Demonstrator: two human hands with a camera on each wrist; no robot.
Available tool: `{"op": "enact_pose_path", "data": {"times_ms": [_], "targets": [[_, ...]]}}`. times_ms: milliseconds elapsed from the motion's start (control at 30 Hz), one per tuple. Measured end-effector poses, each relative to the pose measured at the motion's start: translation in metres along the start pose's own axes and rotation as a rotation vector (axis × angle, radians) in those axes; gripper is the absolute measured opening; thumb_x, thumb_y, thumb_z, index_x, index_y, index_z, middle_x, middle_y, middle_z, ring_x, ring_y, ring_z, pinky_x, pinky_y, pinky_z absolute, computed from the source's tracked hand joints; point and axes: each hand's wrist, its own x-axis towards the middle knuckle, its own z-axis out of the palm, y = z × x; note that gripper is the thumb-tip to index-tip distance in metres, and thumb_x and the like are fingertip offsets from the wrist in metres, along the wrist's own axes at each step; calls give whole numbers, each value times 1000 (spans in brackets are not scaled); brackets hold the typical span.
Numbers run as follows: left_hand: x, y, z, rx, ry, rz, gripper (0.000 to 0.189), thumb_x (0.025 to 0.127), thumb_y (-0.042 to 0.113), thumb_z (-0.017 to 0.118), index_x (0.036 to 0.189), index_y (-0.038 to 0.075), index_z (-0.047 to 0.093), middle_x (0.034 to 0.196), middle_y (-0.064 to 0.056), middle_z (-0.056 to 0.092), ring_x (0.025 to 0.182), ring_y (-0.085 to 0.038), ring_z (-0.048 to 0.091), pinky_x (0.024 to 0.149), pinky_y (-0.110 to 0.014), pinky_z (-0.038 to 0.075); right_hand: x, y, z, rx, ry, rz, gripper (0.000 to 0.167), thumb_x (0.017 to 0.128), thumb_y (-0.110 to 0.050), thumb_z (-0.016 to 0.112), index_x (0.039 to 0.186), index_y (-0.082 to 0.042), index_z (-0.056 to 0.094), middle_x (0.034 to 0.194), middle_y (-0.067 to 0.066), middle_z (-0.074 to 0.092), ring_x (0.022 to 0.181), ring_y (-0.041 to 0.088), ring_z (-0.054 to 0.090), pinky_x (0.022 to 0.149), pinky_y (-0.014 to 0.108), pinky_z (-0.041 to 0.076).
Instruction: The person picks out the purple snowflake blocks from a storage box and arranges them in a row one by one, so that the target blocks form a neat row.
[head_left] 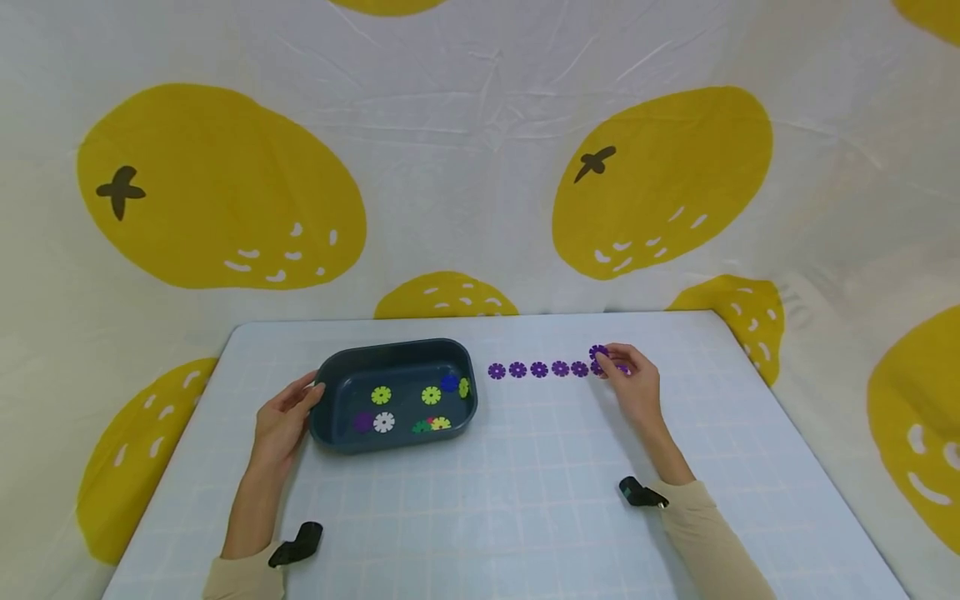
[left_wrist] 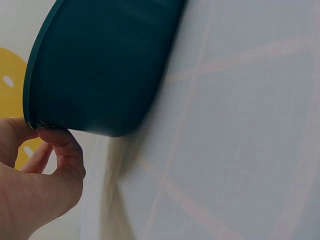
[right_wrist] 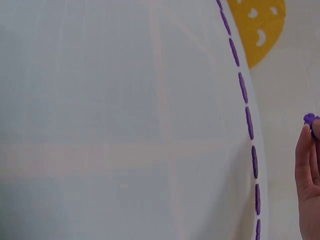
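Note:
My left hand (head_left: 276,433) grips the left end of a dark blue-green tray (head_left: 397,443); in the left wrist view its thumb and fingers pinch the rim of the tray (left_wrist: 100,70). Between the fingertips of my right hand (head_left: 639,390) is a purple snowflake disc (head_left: 597,353), raised a little above the table. Below it runs a straight row of several flat purple discs (head_left: 539,369), partly covered by the right hand. The right wrist view shows the held purple disc (right_wrist: 309,119) at its right edge, beside the row (right_wrist: 249,123).
Loose discs lie in the tray: yellow-green (head_left: 381,395), white (head_left: 384,422), blue (head_left: 448,383), purple (head_left: 363,422), green (head_left: 422,427) and a bit of red. Under everything is a pale gridded tabletop (head_left: 480,517). A lemon-patterned cloth (head_left: 465,192) hangs behind the table's back edge.

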Motion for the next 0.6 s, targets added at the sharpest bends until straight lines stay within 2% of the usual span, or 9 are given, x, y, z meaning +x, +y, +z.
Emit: {"op": "enact_pose_path", "data": {"times_ms": [133,400,600], "targets": [[1,-1,-2,-26,1,-1,64,90,36,81,146,13,59,102,17,63,96,-1,55,74,-14,46,0,6,-8,-22,34,-4,31,94,-19,78,117,1,70,101,11,68,84,22,67,69,27,58],[0,-1,-1,0,2,-4,65,91,38,80,147,14,58,105,17,61,98,-2,54,75,-15,46,3,16,-28,-61,97,9,27,96,-16,75,117,1,70,100,6,67,84,12,65,71,24,58],[1,-1,0,11,8,-9,65,91,38,80,147,14,59,104,17,62,98,-2,54,75,-15,45,4,18,-40,-98,158,116,31,98,-21,72,122,-1,67,107,8,67,89,11,65,76,18,55]]}}
